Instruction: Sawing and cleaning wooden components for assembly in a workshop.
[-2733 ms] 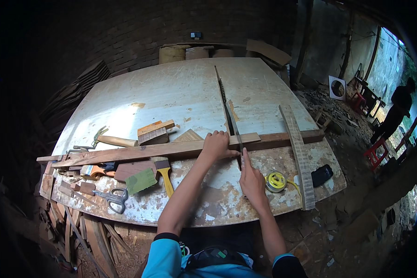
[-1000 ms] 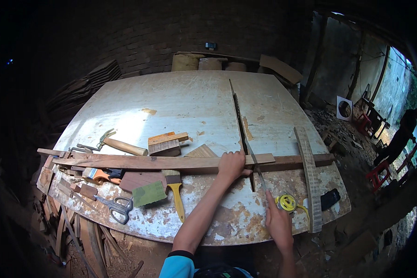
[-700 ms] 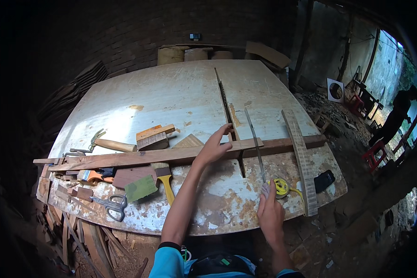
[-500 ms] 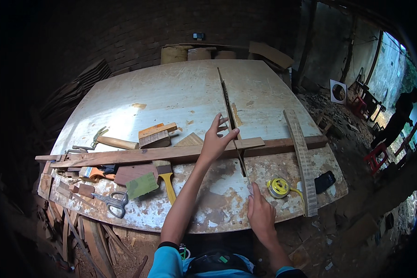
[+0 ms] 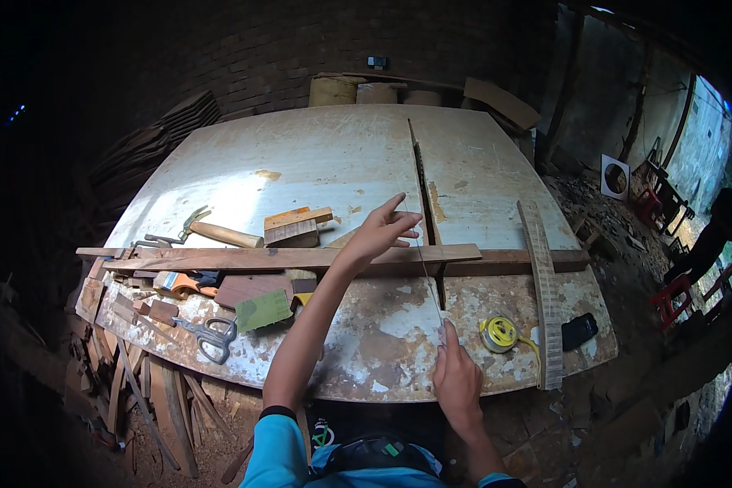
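Observation:
My right hand (image 5: 457, 376) is closed near the table's front edge. A long thin wire-like strand (image 5: 428, 276) rises from its fingertips, slanting up and left; its exact kind is too fine to make out. At the upper end of this strand is my left hand (image 5: 384, 230), its fingers stretched and apart, one fingertip close to it. The left hand hovers over a long wooden batten (image 5: 301, 258) lying across the worktable (image 5: 342, 154). Behind the strand runs a dark narrow slot (image 5: 422, 183) in the tabletop.
Right of my right hand are a yellow tape measure (image 5: 498, 333), an upright-lying wooden strip (image 5: 541, 285) and a black object (image 5: 579, 331). At left lie a hammer (image 5: 228, 235), wood blocks (image 5: 293, 233), scissors (image 5: 215, 340) and green sandpaper (image 5: 263, 310). A person (image 5: 714, 236) is at far right.
My left hand's fingers have straightened and shifted, with the strand now visible between both hands. The right hand stays closed in about the same place. The whole view has shifted slightly.

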Tool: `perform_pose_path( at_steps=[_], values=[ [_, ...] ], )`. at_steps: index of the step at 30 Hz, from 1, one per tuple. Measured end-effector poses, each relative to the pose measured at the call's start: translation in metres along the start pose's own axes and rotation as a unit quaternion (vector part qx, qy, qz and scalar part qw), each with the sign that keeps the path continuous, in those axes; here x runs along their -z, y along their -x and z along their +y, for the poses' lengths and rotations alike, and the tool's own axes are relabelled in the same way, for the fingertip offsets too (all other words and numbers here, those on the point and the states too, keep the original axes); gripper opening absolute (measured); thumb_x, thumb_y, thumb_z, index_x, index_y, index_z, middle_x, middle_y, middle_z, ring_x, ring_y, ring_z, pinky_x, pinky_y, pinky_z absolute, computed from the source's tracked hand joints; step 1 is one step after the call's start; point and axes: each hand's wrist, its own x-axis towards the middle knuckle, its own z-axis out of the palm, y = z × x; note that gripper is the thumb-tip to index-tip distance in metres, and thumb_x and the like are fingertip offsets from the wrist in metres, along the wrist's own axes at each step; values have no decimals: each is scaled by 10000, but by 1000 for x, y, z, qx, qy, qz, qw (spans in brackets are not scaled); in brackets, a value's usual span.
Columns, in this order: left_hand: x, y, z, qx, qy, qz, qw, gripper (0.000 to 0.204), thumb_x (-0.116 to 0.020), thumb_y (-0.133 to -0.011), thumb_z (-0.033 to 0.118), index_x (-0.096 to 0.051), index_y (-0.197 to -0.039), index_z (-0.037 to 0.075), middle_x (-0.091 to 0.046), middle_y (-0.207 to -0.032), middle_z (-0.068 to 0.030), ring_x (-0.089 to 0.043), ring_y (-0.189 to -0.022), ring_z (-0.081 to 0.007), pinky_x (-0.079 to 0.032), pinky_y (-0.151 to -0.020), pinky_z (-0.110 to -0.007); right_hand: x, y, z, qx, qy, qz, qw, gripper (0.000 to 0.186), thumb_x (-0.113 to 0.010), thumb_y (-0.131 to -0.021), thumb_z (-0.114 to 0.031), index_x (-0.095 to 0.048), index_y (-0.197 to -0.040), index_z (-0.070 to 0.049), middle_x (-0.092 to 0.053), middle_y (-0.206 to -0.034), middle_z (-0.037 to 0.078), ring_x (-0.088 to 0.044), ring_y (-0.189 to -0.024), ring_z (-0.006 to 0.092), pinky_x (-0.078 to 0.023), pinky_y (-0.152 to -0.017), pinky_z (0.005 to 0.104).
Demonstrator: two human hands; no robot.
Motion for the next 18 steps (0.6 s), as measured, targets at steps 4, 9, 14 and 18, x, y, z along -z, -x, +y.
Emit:
perform_pose_path(
  at_steps=[4,9,14,18],
  values=[
    [-5,4,8,78,228,67,968,589,-301,-985,368,-140,-1422,8,-494,-1235,-213,-575,-1039,-302,-503,-864,-375,2,3,-4,-8,31,-18,999,451,-499,-892,-136,-399,-1329,-91,-575,-730,180,-597,-624,363,-481,-562,449],
    [-14,1,5,125,373,138,909,551,-258,-986,403,-218,-1391,34,-469,-1232,-225,-557,-1055,-319,-506,-873,-380,-5,9,-8,-8,26,-18,999,440,-491,-896,-130,-403,-1325,-90,-581,-751,177,-608,-635,360,-483,-566,451],
    [-20,-10,-7,133,364,144,911,511,-293,-979,380,-321,-1342,21,-534,-1142,-197,-578,-984,-280,-510,-817,-368,6,4,-8,-56,-33,-59,996,467,-459,-896,-89,-351,-1348,-56,-601,-871,241,-596,-768,408,-465,-662,472],
    [-25,-17,-36,-104,-359,185,909,434,-400,-928,299,-465,-1253,19,-591,-1060,-194,-582,-971,-304,-484,-804,-411,9,-23,15,-90,-54,-4,994,492,-445,-894,-63,-325,-1372,-69,-596,-872,262,-589,-752,419,-453,-655,471]
  ],
)
